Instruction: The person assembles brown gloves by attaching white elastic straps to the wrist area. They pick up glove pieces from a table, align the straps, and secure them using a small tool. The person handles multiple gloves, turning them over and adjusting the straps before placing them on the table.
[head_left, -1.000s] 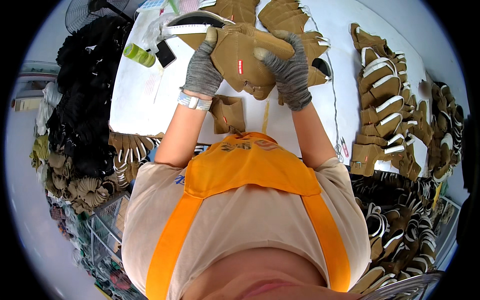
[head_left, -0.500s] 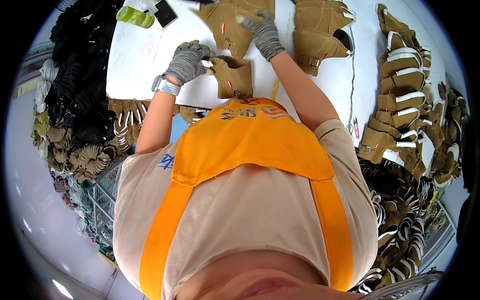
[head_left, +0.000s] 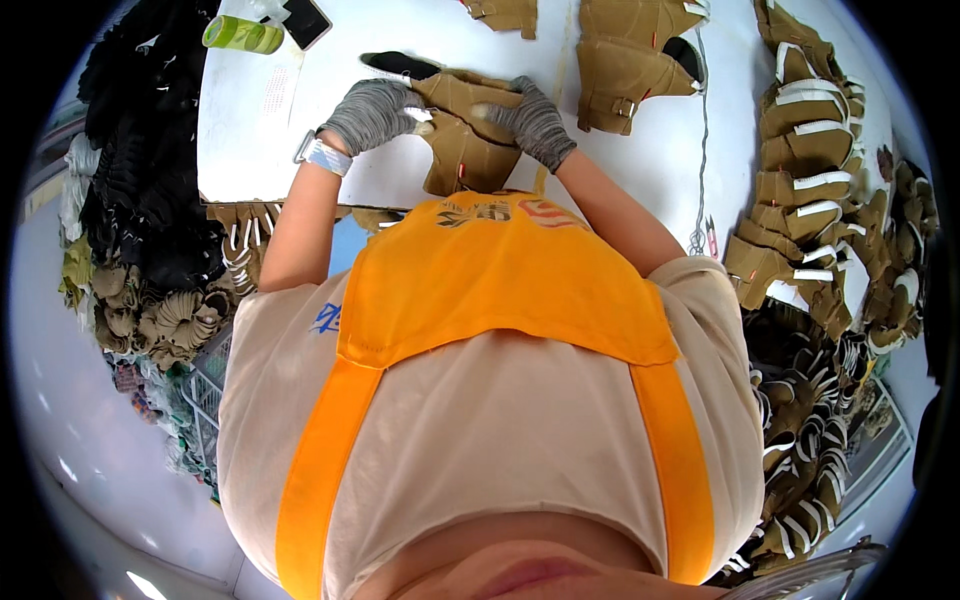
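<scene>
A tan boot upper [head_left: 455,92] is between the two hands on the white table [head_left: 560,180], just in front of the person's chest. Its black lining and white edge point to the upper left. It overlaps a second upper [head_left: 470,160], which has a small red tab and lies nearer the apron; where one ends and the other begins is hard to make out.

The left hand [head_left: 372,115], in a grey knitted glove with bare fingertips, is partly closed at the white-edged side of the upper, thumb toward the leather. The right hand [head_left: 535,120], gloved alike, is curved round the opposite side, its thumb laid on the surface and its fingers over the far edge. A pale watch strap [head_left: 327,157] circles the left wrist.

Beyond them, another upper [head_left: 505,14] lies at the top edge, and a buckled stack of uppers [head_left: 622,85] sits to the right beside a dark cable [head_left: 704,140]. Red-handled snips [head_left: 711,238] lie near the long row of white-edged uppers [head_left: 800,200]. To the far left are a green bottle [head_left: 243,35], a smartphone [head_left: 306,22] and a printed sheet [head_left: 280,90]. The person wears an orange apron [head_left: 500,285].
</scene>
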